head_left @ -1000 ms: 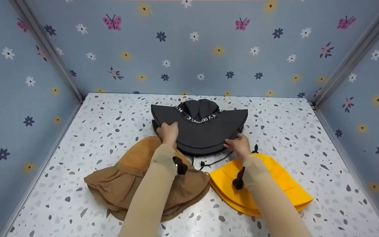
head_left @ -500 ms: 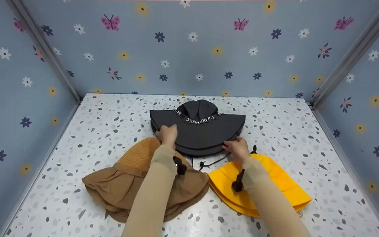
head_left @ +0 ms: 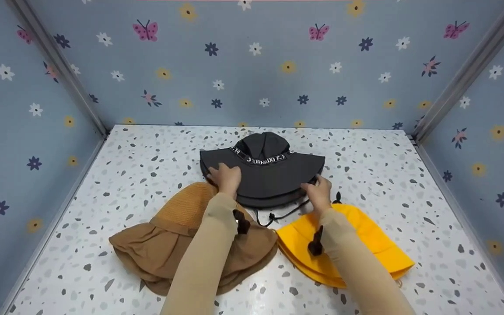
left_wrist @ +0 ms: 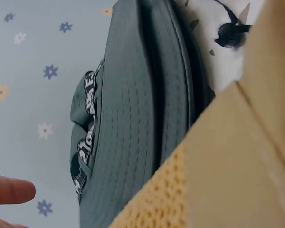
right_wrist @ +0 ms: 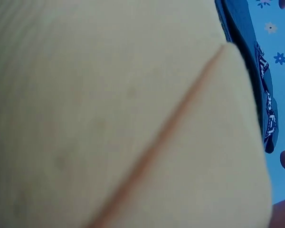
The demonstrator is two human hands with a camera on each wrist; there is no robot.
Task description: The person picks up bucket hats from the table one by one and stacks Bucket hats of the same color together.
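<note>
In the head view a dark grey wide-brimmed hat (head_left: 274, 177) with a lettered band lies at the back of the table, brim facing me. My left hand (head_left: 226, 179) is over the left part of its brim, fingers spread, holding nothing. A straight finger (left_wrist: 12, 190) shows apart from the hat in the left wrist view. At the brim's right edge, my right hand (head_left: 317, 192) has thumb and fingers parted. A brown hat (head_left: 147, 249) with a woven crown lies under my left forearm, and a yellow hat (head_left: 374, 236) lies under my right. Sleeve fills most of the right wrist view.
A black cord with a toggle (head_left: 272, 216) trails from the dark hat between the other two. The speckled table (head_left: 435, 227) is bounded by a flowered back wall (head_left: 252, 61) and side walls. Each wrist bears a small black device.
The dark hat's brim has sunk lower toward the table. Both hands have loosened from it, the left shifting slightly right and its fingers spreading. The brown and yellow hats stay put.
</note>
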